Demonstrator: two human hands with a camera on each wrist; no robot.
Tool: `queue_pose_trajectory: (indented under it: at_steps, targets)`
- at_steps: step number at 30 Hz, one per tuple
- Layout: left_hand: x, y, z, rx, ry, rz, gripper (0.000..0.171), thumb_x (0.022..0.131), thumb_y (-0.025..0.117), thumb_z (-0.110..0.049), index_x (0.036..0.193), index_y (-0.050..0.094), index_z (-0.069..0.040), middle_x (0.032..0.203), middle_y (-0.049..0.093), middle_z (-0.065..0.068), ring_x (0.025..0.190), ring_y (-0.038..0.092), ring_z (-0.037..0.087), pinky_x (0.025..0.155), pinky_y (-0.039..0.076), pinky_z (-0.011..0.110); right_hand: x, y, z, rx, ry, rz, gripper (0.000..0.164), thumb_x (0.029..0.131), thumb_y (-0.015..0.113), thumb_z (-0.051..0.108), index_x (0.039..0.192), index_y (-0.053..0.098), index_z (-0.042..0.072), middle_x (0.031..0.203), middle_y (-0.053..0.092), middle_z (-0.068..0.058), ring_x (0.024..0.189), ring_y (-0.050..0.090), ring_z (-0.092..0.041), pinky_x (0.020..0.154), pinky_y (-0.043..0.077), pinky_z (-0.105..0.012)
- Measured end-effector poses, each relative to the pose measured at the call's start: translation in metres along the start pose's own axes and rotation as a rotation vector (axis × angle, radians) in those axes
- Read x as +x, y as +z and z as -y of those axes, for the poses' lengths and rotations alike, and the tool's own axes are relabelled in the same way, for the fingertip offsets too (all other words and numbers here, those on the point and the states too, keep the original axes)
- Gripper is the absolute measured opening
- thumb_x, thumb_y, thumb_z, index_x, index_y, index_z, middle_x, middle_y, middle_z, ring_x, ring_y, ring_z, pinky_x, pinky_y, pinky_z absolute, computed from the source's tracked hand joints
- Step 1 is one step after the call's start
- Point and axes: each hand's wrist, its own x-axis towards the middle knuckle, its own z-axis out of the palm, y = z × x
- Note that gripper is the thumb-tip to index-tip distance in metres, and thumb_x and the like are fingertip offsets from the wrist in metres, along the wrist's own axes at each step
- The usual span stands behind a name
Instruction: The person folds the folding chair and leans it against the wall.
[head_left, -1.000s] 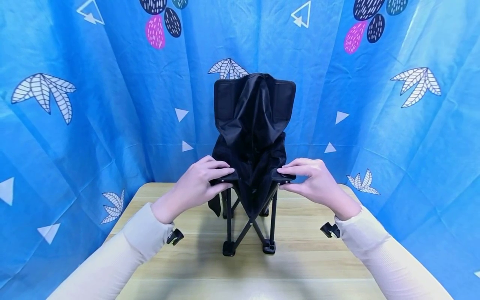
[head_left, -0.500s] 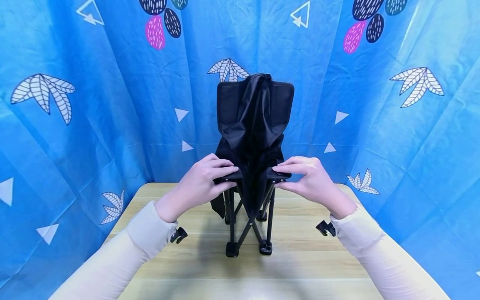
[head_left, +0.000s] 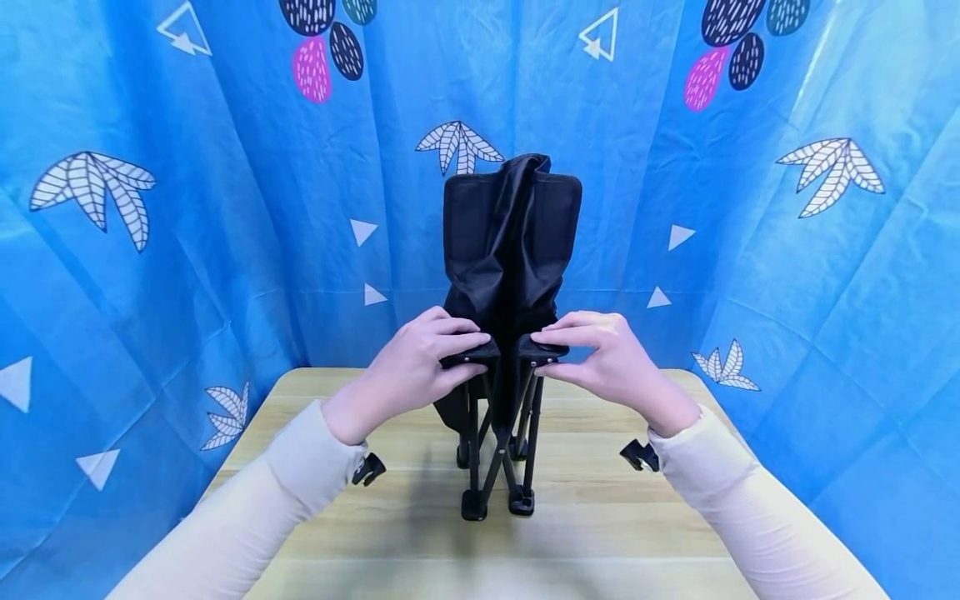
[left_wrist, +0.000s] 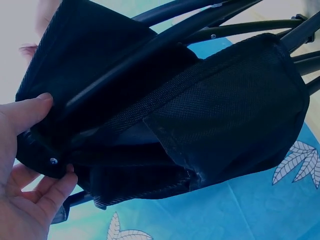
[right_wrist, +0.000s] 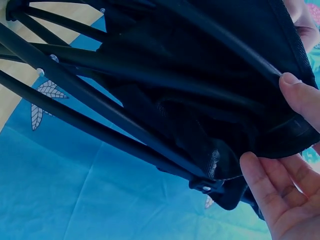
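Note:
A black folding camp chair stands upright on the table, partly folded, its crossed legs close together and its fabric seat sagging in a deep crease. My left hand grips the front end of the left armrest, fingers on top and thumb below. On the other side my right hand pinches the right armrest the same way. A narrow gap separates the armrests. In the left wrist view a fabric pocket hangs beside the frame; the right wrist view shows the dark tubes crossing under the seat.
The chair's feet rest on a pale wooden table with rounded far corners. A blue patterned curtain surrounds the table at the back and sides. Black buckles hang at both cuffs.
Both hands have moved inward, bringing the armrests closer together. The chair has narrowed, its legs have drawn in, and the backrest fabric is folded more tightly.

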Motion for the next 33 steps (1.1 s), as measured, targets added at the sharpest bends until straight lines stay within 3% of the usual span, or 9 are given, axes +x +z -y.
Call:
queue_pose_trajectory:
  at_steps: [6,13,20,33]
  targets:
    - [0.005,0.002,-0.004,0.01,0.01,0.008,0.035,0.087,0.093,-0.016,0.12,0.084,-0.007,0.112,0.082,0.009,0.094,0.064,0.025,0.075,0.056,0.035,0.004,0.001,0.003,-0.001,-0.027,0.001,0.043,0.071,0.1,0.004,0.111,0.086,0.006,0.1,0.082,-0.01,0.077,0.07,-0.018,0.066,0.048,-0.017]
    - [0.009,0.003,-0.008,0.016,0.0,0.017,0.035,0.088,0.093,-0.017,0.121,0.084,-0.008,0.112,0.082,0.009,0.095,0.064,0.025,0.076,0.056,0.035,0.007,0.0,0.006,-0.015,-0.031,0.017,0.043,0.071,0.1,0.005,0.112,0.086,0.006,0.099,0.082,-0.009,0.075,0.068,-0.017,0.061,0.051,-0.025]
    - [0.011,0.004,-0.012,0.008,-0.008,0.024,0.037,0.088,0.093,-0.015,0.122,0.083,-0.006,0.114,0.082,0.011,0.097,0.066,0.026,0.078,0.058,0.037,0.007,-0.001,0.008,-0.027,-0.008,0.031,0.043,0.073,0.1,0.005,0.113,0.086,0.005,0.103,0.083,-0.012,0.081,0.074,-0.022,0.063,0.057,-0.031]
    - [0.01,0.008,-0.014,-0.042,-0.035,-0.002,0.042,0.087,0.093,-0.013,0.126,0.081,-0.003,0.116,0.083,0.013,0.099,0.071,0.027,0.081,0.062,0.039,0.005,-0.001,0.01,0.032,0.045,0.03,0.041,0.074,0.098,0.001,0.113,0.085,0.003,0.11,0.082,-0.015,0.088,0.076,-0.025,0.066,0.059,-0.028]
